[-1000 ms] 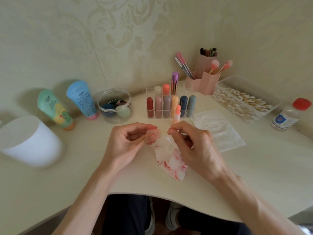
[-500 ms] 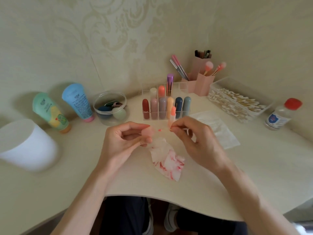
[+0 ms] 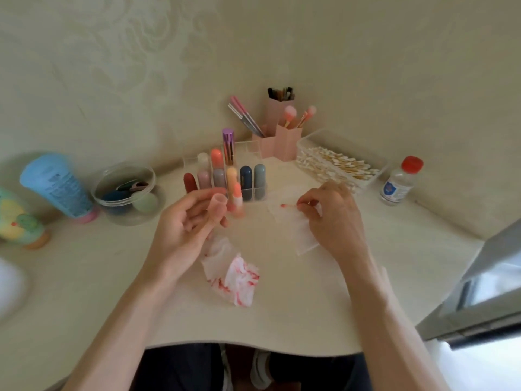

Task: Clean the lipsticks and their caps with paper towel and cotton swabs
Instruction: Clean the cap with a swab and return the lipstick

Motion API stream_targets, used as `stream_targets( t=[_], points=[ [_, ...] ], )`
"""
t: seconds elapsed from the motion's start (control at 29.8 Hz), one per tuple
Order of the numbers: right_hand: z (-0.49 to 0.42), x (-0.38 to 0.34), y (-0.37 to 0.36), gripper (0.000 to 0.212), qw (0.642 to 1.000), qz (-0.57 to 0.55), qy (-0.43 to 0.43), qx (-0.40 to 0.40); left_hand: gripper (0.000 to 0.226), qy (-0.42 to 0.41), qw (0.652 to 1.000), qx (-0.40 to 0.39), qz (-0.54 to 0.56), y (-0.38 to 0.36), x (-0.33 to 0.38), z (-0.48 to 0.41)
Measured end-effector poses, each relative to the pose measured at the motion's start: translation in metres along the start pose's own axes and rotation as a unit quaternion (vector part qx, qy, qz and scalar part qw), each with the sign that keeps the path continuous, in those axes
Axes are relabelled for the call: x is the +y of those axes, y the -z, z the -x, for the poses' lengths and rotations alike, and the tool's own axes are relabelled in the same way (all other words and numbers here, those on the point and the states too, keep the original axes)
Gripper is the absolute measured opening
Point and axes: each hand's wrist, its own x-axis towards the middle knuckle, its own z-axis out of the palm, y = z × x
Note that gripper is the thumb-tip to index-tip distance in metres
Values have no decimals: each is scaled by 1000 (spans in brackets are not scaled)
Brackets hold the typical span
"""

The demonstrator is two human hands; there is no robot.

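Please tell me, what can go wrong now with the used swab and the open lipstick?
1. The uncapped lipstick stands upright right beside the left hand, which holds the cap. A small move of that hand could tip it over and smear the table.
2. The right hand pinches the swab, whose red tip is over the clean sheet. It may stain the sheet.
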Motion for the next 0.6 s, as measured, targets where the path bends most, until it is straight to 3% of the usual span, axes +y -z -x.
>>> stream_targets(
  t=[0.2, 0.34, 0.44, 0.6],
  points=[
    [2, -10, -1, 13, 1000, -22, -5, 8, 16, -16, 999, -12, -32, 3, 0, 1],
    [4, -32, -5, 15, 995, -92, 35, 24, 27, -13, 1000, 3, 26, 3, 3, 4],
    [10, -55, -14, 23, 986, -146, 76, -23, 27, -12, 999, 11, 32, 4, 4, 7],
    [7, -80, -33, 32, 987, -126, 30, -98, 20, 2, 997, 16, 72, 8, 2, 8]
  ],
)
